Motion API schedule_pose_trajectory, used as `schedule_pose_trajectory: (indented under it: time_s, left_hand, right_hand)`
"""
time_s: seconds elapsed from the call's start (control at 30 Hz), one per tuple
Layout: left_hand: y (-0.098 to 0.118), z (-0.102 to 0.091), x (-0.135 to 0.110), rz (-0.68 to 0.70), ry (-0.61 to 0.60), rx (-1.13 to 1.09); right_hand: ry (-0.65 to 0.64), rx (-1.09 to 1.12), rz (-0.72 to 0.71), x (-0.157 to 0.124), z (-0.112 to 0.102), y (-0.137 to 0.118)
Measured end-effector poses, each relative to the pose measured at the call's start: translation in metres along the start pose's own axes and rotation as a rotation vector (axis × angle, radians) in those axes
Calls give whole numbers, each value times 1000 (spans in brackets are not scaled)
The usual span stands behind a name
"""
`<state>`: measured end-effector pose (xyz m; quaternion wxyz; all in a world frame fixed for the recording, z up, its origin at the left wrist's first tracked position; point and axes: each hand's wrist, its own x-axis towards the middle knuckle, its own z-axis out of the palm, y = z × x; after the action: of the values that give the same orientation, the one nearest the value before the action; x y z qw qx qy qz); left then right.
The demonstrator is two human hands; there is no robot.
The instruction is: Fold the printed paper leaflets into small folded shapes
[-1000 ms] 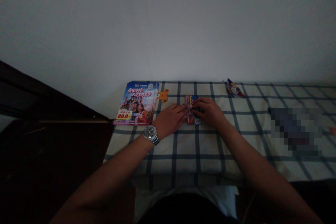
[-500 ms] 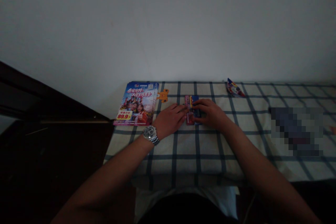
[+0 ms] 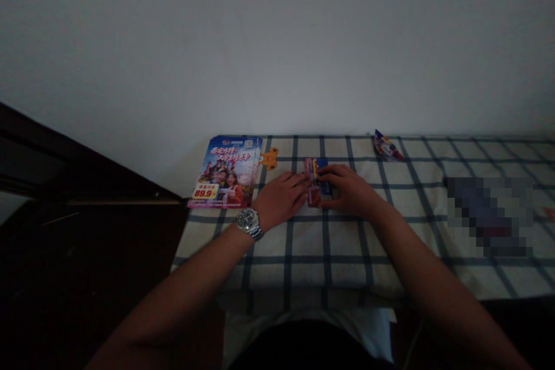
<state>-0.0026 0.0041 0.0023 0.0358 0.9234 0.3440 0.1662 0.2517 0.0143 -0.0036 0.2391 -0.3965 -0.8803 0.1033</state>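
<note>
Head view: the left hand (image 3: 281, 199) is lying flat, palm down, its fingers nearly together and their tips touching the left edge of a small folded leaflet (image 3: 316, 189). Across from it, the right hand (image 3: 349, 189) is arching over the leaflet's right side, thumb and fingers parted, the thumb sitting at the near end and the fingertips higher up; whether it is gripping any paper, I cannot tell. So the leaflet is lying directly between the hands, its long axis running away from the body toward the wall (image 3: 277, 40), and neither hand is clearly nearer, since both are touching it.

Farther out, a wristwatch (image 3: 248, 219) is circling the left wrist. Beyond that hand, a stack of leaflets (image 3: 225, 173) is resting at the left, with an orange bear figure (image 3: 269, 158) showing just beside it. Past the right hand, a folded paper piece (image 3: 387, 147) is sitting near the wall on the checked cloth (image 3: 303, 237).
</note>
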Motion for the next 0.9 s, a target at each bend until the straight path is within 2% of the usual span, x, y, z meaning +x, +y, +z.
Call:
schedule_pose_trajectory:
  time_s: [0.47,0.67,0.9]
  left_hand:
    - [2,2,0,-22,12,-60]
    - [8,-2,0,20,-14,-62]
    - [12,-2,0,-3,-19,-39]
  right_hand:
    - [6,-12,-55,-1,0,2]
    - [29,-8,58,3,2,1]
    - [68,-83,108,5,7,-4]
